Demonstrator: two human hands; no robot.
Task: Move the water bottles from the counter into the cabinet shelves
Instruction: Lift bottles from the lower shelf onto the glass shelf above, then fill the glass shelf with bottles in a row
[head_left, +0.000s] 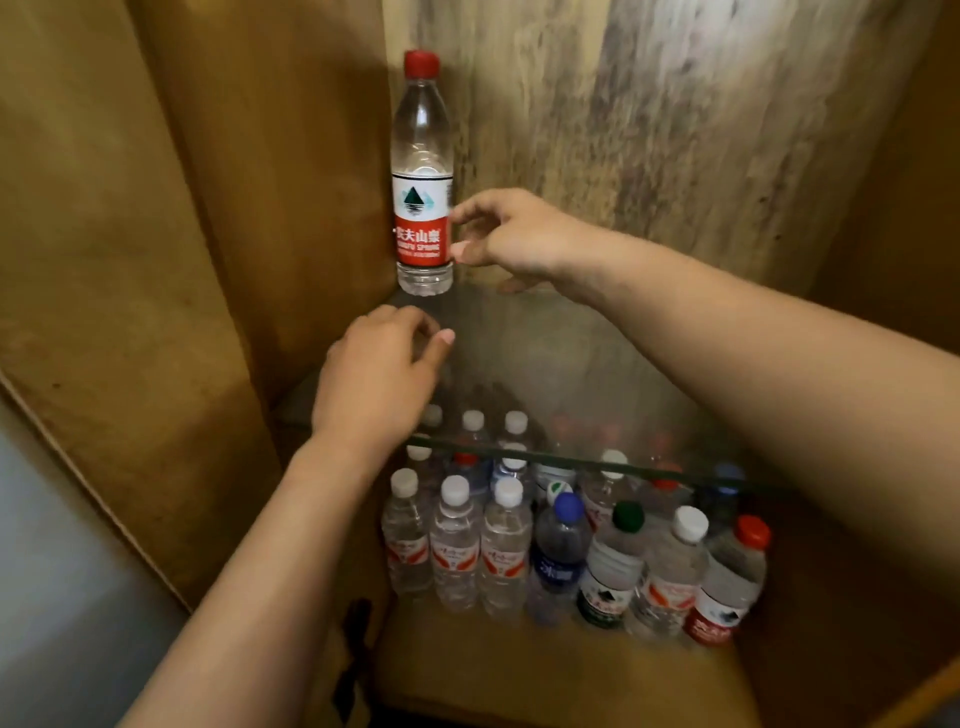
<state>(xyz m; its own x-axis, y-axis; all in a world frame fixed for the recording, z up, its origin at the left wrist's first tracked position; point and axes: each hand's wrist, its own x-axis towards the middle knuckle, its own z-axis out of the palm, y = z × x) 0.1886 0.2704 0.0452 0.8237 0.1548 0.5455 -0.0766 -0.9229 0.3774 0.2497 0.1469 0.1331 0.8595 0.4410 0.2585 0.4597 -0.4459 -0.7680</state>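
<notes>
**Fingertips barely on the bottle at the glass edge**

Right hand (511, 236) has thumb and forefinger spread narrow, tips just touching the red-capped bottle (422, 176); I can't tell if it truly pinches. Bottle stands upright on the glass shelf (571, 460), in the corner at eleven o'clock. My left hand (382, 374) hovers at six o'clock below it, loosely curled, holding nothing. Risk: a nudge topples it, tall and narrow on slick glass, onto the bottles below (561, 556).

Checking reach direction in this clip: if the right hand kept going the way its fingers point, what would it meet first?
The right hand points left at the red-capped water bottle standing on the glass shelf; its label comes first. Fingertips look almost touching it, though depth is unclear.
</notes>
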